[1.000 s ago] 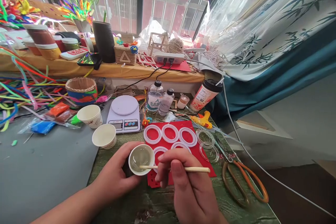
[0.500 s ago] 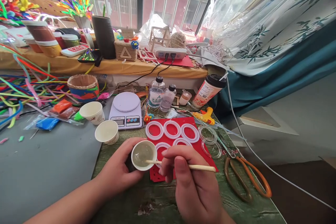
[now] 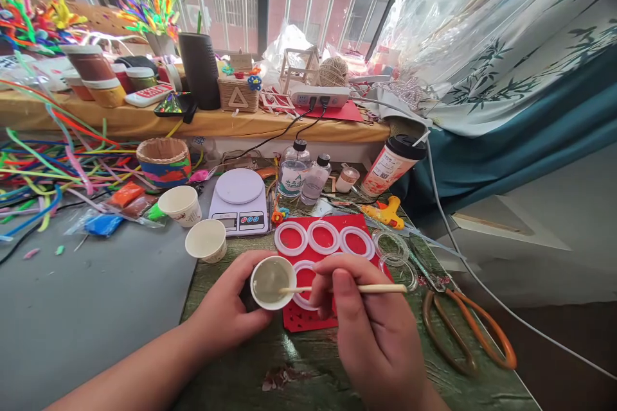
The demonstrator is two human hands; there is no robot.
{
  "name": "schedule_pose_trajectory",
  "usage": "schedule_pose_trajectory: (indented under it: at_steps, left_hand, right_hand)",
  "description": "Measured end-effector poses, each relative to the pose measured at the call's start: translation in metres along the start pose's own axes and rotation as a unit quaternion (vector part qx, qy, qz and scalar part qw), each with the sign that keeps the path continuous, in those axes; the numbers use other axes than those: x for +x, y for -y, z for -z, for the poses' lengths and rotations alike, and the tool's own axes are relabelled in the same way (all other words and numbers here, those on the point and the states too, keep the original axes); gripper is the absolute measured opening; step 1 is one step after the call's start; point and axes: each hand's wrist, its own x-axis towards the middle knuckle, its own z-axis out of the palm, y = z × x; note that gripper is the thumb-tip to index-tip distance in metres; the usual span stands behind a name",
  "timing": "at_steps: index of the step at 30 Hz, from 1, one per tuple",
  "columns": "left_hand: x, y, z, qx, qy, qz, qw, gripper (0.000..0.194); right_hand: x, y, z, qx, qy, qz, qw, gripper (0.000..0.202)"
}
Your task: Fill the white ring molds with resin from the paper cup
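My left hand (image 3: 237,300) is wrapped round a small paper cup (image 3: 274,306), its mouth tipped toward me. Clear liquid (image 3: 270,277) with some bubbles fills part of it. Between the thumb and fingers of my right hand (image 3: 364,318) is a wooden stick (image 3: 385,288), and its tip dips into the liquid near the cup's right side. Just beyond my hands lies a red sheet (image 3: 294,322) carrying several white ring moulds (image 3: 291,239); my right hand hides part of them.
Two paper cups (image 3: 206,241) stand left, beside a kitchen scale (image 3: 240,196). Behind are two clear bottles (image 3: 295,173) and a lidded drink cup (image 3: 389,167). To the right lie orange-handled scissors (image 3: 484,327), a yellow glue gun (image 3: 385,213) and clear rings (image 3: 393,248).
The stick has shifted slightly in the cup and lies more level. The whole scene sits a little further right in the view. Both hands keep their hold.
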Motion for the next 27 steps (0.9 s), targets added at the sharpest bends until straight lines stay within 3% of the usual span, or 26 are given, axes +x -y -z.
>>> schedule_pose_trajectory:
  at_steps: [2, 5, 9, 12, 16, 19, 22, 27]
  left_hand:
    - [0.0017, -0.0038, 0.0012, 0.004, 0.008, 0.003, 1.000, 0.059]
    - [0.0028, -0.0070, 0.0016, 0.006, 0.006, 0.003, 1.000, 0.059]
    - [0.0026, -0.0073, 0.0010, 0.007, 0.005, 0.004, 1.000, 0.060]
    - [0.0028, -0.0072, 0.0013, 0.005, 0.006, 0.010, 1.000, 0.061]
    - [0.0031, -0.0073, 0.0017, 0.003, 0.007, 0.006, 1.000, 0.062]
    - [0.0030, -0.0076, 0.0014, 0.000, 0.004, 0.013, 1.000, 0.062]
    - [0.0031, -0.0085, 0.0013, -0.004, 0.004, 0.016, 1.000, 0.063]
    - [0.0030, -0.0091, 0.0012, -0.010, 0.006, 0.027, 1.000, 0.060]
  right_hand:
    - [0.0013, 0.0014, 0.0002, -0.020, -0.009, 0.007, 1.000, 0.023]
    - [0.0017, 0.0043, -0.0002, 0.001, 0.035, -0.006, 0.999, 0.024]
    - [0.0006, 0.0060, -0.0007, -0.022, 0.006, 0.013, 1.000, 0.024]
    - [-0.0010, 0.0059, -0.0006, -0.011, 0.032, 0.002, 0.999, 0.026]
    - [-0.0045, 0.0054, -0.0002, -0.023, -0.001, 0.029, 0.999, 0.024]
    - [-0.0054, 0.0055, -0.0005, -0.005, 0.020, 0.021, 1.000, 0.025]
    - [-0.0045, 0.0059, -0.0015, -0.016, -0.012, 0.023, 1.000, 0.024]
    - [-0.0036, 0.0059, -0.0017, 0.000, -0.010, 0.015, 1.000, 0.025]
